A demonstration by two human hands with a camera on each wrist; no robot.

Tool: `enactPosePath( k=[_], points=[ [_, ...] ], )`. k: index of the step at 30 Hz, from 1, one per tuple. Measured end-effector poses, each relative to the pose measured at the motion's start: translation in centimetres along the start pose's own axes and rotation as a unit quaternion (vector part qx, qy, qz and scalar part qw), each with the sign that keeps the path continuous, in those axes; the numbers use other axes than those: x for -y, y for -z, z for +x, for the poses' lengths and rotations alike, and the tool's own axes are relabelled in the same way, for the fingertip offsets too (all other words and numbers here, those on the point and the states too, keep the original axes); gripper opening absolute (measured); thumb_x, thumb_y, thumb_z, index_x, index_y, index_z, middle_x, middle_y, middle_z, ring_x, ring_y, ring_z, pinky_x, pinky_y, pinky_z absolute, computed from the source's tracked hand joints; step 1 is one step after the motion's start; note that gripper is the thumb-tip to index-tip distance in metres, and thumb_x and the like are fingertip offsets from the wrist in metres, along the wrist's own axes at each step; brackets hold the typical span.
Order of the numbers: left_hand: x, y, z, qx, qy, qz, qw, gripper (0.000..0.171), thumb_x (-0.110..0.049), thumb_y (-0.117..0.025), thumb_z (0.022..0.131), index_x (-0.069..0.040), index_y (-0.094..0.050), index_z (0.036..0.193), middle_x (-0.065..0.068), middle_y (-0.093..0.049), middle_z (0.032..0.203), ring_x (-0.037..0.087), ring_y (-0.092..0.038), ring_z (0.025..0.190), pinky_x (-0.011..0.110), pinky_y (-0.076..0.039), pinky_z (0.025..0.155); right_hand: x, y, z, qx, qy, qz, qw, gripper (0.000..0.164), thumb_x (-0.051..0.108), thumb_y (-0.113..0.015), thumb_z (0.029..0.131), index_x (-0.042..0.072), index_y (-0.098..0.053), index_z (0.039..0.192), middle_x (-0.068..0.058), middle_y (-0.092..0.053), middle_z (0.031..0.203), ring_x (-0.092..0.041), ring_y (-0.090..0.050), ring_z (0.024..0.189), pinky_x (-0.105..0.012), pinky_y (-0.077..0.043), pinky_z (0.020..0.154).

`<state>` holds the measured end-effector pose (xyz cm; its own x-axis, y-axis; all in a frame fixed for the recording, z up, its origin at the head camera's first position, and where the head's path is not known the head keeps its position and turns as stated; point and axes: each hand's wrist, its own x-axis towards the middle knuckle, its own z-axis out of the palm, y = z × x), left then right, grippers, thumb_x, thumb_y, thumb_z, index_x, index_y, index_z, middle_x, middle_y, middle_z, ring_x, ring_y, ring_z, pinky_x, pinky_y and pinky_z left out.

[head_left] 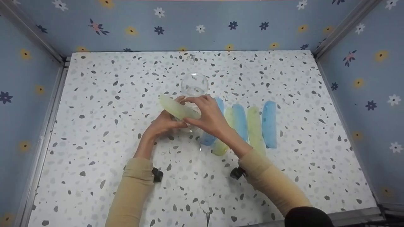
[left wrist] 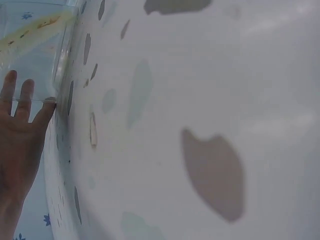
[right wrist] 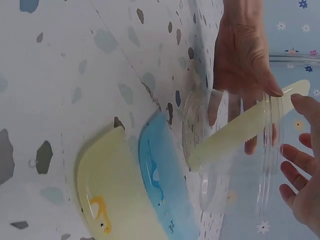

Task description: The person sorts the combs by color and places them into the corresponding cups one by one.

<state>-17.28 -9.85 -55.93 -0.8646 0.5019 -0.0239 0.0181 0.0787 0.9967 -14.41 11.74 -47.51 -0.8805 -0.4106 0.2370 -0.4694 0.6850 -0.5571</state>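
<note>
A clear jar (right wrist: pixel 230 185) stands upright on the table, a pale yellow comb (head_left: pixel 173 106) leaning inside it with its upper end above the rim. My left hand (head_left: pixel 162 124) holds the jar from the left, thumb at the rim and fingers spread along the far side; the left wrist view shows fingertips (left wrist: pixel 25 92) against the clear wall. Around the mouth of the jar from the right curves my right hand (head_left: pixel 210 115), its thumb close to the comb's upper end and its fingers loosely bent beside the rim. Whether that thumb touches the comb I cannot tell.
Right of the jar, several combs lie side by side, alternating blue and yellow: a yellow comb (head_left: pixel 256 129) and a blue comb (head_left: pixel 269 124) are outermost. Another clear round container (head_left: pixel 194 84) sits just behind the jar. Flower-patterned walls (head_left: pixel 195 25) enclose the speckled table (head_left: pixel 101 94).
</note>
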Motion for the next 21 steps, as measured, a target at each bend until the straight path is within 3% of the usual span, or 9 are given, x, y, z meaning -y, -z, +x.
enactPosePath(
  k=[8,21],
  points=[
    [0.1,-0.1,-0.1,-0.006,-0.013,-0.007,0.9999,0.105,-0.005,-0.086,0.077,-0.025,-0.03,0.163,0.002,-0.041,0.164,0.024,-0.034,0.155,0.047,-0.027,0.13,-1.5,1.9,-1.3,-0.004,0.036,-0.012,0.999,0.058,0.04,-0.078,0.091,0.017,-0.06,0.14,-0.003,-0.063,0.138,-0.024,-0.053,0.13,-0.042,-0.048,0.111],
    [0.0,-0.4,-0.3,-0.002,-0.004,-0.022,0.9997,0.103,-0.005,-0.083,0.081,-0.027,-0.026,0.163,-0.001,-0.036,0.167,0.023,-0.029,0.158,0.05,-0.019,0.132,-4.8,5.0,-3.6,0.01,0.096,-0.045,0.994,0.062,0.043,-0.074,0.094,0.019,-0.054,0.147,-0.006,-0.057,0.145,-0.024,-0.051,0.137,-0.045,-0.048,0.114]
  ],
)
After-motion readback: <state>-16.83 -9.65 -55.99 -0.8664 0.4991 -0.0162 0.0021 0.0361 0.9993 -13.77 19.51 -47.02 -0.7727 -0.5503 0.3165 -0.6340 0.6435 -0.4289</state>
